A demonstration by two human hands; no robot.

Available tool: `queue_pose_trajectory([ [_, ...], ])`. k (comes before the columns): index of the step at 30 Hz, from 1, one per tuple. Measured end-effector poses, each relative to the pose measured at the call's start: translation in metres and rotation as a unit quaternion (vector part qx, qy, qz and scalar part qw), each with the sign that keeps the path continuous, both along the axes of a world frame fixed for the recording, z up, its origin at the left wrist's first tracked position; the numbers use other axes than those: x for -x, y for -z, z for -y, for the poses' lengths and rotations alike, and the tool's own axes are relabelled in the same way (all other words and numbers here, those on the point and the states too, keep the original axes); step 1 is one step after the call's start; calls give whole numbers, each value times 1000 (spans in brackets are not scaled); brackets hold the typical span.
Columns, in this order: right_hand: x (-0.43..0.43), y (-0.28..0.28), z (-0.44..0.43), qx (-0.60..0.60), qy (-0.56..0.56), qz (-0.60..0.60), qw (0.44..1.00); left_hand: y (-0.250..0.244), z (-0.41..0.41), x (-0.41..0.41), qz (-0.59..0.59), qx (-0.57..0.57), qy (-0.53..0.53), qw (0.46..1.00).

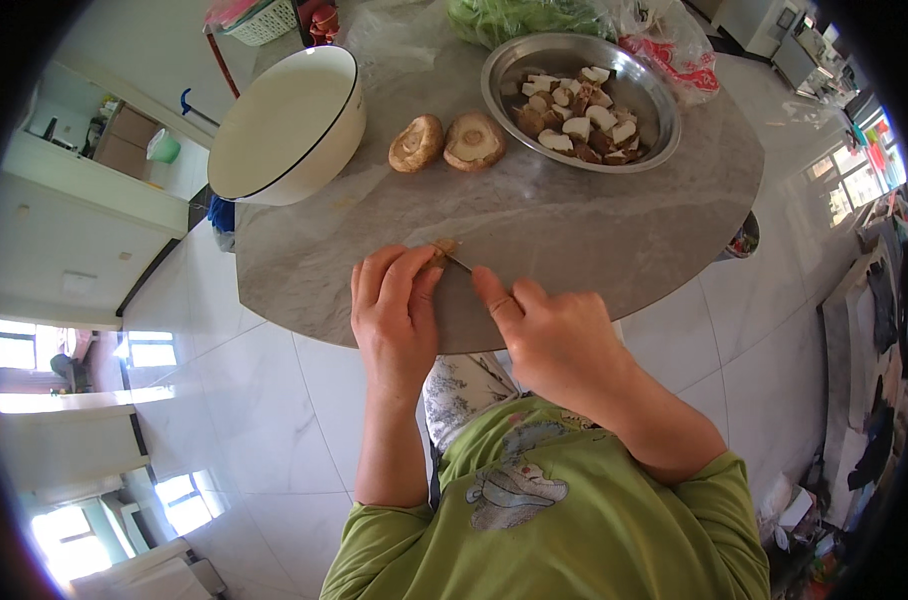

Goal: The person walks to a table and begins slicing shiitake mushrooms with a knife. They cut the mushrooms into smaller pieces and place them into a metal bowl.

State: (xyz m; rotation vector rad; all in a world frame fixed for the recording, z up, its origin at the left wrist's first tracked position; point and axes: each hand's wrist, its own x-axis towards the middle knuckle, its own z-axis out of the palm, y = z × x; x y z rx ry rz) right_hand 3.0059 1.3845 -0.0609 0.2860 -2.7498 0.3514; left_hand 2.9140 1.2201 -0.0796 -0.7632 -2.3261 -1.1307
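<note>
Near the table's front edge, my left hand (pixel 397 300) pinches a small brown mushroom piece (pixel 446 245) against the tabletop. My right hand (pixel 547 322) grips a knife (pixel 460 263), whose thin blade meets the piece; the handle is hidden in my fist. Beyond my hands, two whole shiitake mushrooms lie side by side, the left one (pixel 416 144) tilted and the right one (pixel 474 141) with its gills and stem facing up. To their right stands a stainless steel basin (pixel 656 154) holding many cut mushroom chunks (pixel 577 112).
A cream enamel basin (pixel 292 124) with a dark rim leans at the table's left edge. Behind the steel basin lie bagged green vegetables (pixel 529 19) and a clear plastic bag with red print (pixel 671 60). A white basket (pixel 265 22) sits at the far left.
</note>
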Motion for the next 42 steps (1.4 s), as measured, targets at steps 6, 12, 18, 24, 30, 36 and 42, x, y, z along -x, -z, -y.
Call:
queue_pose_trajectory([
  [6, 0, 9, -6, 65, 6, -29, 997, 1, 2, 0, 26, -29, 1, 999],
  [12, -5, 3, -2, 62, -16, -67, 996, 3, 3, -1, 19, -42, -5, 999],
  [18, -5, -2, 1, 57, -25, -69, 996, 3, 1, -1, 15, -40, -8, 999],
  [24, -4, -3, 3, 12, -27, -54, 998, 6, 3, -1, 20, -32, -9, 999],
  [30, 0, -3, 6, -42, -13, 14, 999, 3, 4, -1, 12, -20, -3, 1000],
  [36, 5, 4, -4, 49, -13, 19, 999, 1, 6, -3, 35, -47, 5, 998],
  [42, 0, 4, -3, 87, -23, -37, 995, 0, 9, -7, 75, -84, -14, 994],
])
